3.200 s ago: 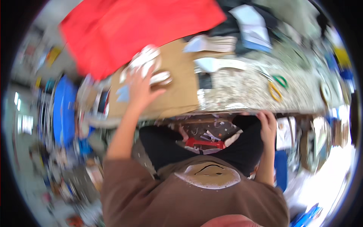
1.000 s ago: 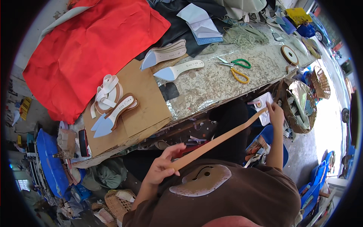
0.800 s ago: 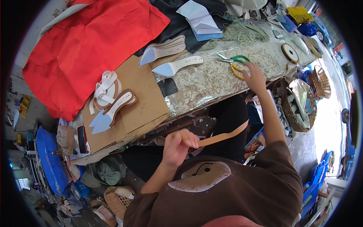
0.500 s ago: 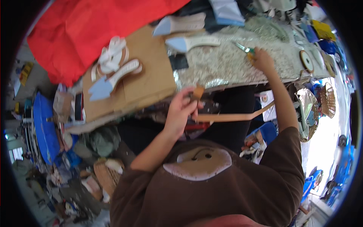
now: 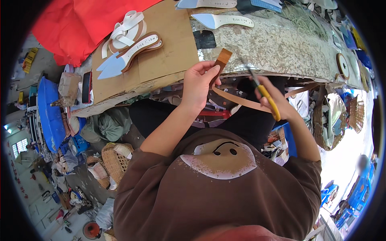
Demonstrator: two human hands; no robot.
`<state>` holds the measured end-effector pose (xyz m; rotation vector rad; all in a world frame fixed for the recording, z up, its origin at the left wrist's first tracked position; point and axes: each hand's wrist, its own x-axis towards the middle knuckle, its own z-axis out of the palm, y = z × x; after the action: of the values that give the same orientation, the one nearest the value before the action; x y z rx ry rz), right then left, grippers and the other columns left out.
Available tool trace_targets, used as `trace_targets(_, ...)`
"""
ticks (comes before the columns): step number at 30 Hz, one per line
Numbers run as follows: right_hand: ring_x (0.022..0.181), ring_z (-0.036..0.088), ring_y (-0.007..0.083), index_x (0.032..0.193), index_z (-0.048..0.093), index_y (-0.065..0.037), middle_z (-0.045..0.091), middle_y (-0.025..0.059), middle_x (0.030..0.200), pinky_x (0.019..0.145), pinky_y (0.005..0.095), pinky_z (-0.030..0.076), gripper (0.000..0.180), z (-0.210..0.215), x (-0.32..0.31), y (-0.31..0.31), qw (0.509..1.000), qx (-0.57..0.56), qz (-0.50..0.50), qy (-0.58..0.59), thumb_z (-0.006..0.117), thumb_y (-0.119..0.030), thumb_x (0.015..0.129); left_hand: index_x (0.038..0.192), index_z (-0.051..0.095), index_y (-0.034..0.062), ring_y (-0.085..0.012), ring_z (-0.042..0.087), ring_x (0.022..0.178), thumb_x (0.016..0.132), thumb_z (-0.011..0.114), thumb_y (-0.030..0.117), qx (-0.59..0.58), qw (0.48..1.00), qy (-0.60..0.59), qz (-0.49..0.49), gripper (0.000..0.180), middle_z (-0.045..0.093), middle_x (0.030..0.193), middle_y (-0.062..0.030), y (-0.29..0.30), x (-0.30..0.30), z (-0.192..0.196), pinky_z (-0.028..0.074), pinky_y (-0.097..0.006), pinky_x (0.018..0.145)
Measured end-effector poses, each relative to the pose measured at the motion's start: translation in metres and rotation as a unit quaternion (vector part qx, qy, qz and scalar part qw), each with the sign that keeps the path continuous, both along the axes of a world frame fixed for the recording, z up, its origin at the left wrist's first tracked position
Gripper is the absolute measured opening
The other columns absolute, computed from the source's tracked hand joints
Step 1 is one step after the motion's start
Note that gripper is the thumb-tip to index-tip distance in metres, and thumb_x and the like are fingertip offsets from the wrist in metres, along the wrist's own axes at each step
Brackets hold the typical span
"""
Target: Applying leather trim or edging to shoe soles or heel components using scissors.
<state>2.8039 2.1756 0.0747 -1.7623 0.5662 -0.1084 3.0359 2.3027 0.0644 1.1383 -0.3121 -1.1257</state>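
My left hand (image 5: 198,88) is closed on a brown leather-like strip (image 5: 223,56), pinching it so that a short end stands up above the fingers. The rest of the strip is tan, hanging below the table edge and running right behind my right hand (image 5: 277,100). That hand is wrapped around yellow-handled scissors (image 5: 268,100), whose dark, blurred blades point up and left toward the table edge. A gap separates the blades from the raised strip end. On cardboard at left lie stacked shoe insoles (image 5: 138,50) with pale blue tips, beside a coiled white strap (image 5: 128,30).
Another insole (image 5: 231,21) and a small black patch (image 5: 205,39) lie on the worn table (image 5: 273,48). Red sheeting (image 5: 76,32) covers the far left. A white reel (image 5: 342,66) stands at right. Baskets, including a wicker one (image 5: 356,112), and a blue tub (image 5: 49,114) flank me.
My right hand has come back from the table toward me and left, bringing the scissors up off the surface. My left hand has risen slightly, the strip end now upright in it.
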Motion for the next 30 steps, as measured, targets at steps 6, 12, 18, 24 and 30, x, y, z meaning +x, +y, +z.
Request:
trace_targets(6,0.074,0.046,0.0116,0.134,0.033,-0.002,0.045,0.0027,0.086,0.064,0.0244,0.043,0.085,-0.016,0.011,0.014,0.998,0.022,0.057,0.024,0.054,-0.069,0.086,0.095,0.049,0.0043,-0.0098,0.058,0.061,0.086,0.066,-0.005,-0.059,0.997,-0.049,0.024,0.021,0.063,0.077,-0.0052,-0.007,-0.013,0.002,0.045,-0.022,0.054)
trace_targets(12,0.070,0.045,0.0107,0.134,0.032,-0.003,0.045,0.0023,0.086,0.062,0.0250,0.043,0.077,-0.009,0.013,0.018,0.998,0.042,0.044,0.005,0.056,-0.061,0.089,0.091,0.044,0.0056,-0.0095,0.059,0.063,0.085,0.065,-0.006,-0.069,0.993,-0.095,-0.010,0.025,0.062,0.078,-0.0059,-0.004,-0.020,-0.001,0.046,-0.022,0.055)
trace_targets(18,0.069,0.045,0.0091,0.132,0.033,-0.004,0.045,0.0021,0.086,0.059,0.0230,0.041,0.068,-0.021,0.009,0.020,0.998,0.019,0.053,0.017,0.057,-0.053,0.091,0.091,0.044,0.0062,-0.0080,0.058,0.064,0.085,0.066,-0.006,-0.059,0.993,-0.096,-0.020,0.026,0.064,0.081,-0.0068,-0.006,-0.024,-0.003,0.046,-0.021,0.056)
trace_targets(24,0.065,0.046,0.0078,0.131,0.035,-0.006,0.047,0.0018,0.084,0.055,0.0217,0.041,0.062,-0.030,0.005,0.022,0.999,0.027,0.037,-0.002,0.062,-0.045,0.091,0.090,0.043,0.0063,-0.0075,0.057,0.063,0.085,0.065,-0.006,-0.062,0.993,-0.094,-0.041,0.026,0.062,0.078,-0.0049,-0.010,-0.023,-0.008,0.046,-0.020,0.055)
trace_targets(30,0.058,0.051,0.0064,0.119,0.047,-0.006,0.050,-0.0007,0.071,0.048,0.0227,0.041,0.051,-0.028,0.000,0.007,0.999,0.001,-0.009,0.054,0.076,-0.028,0.083,0.096,0.046,0.0048,-0.0111,0.061,0.067,0.085,0.066,-0.005,-0.022,0.995,-0.088,-0.029,0.024,0.065,0.080,-0.0083,0.011,-0.020,-0.010,0.050,-0.023,0.063)
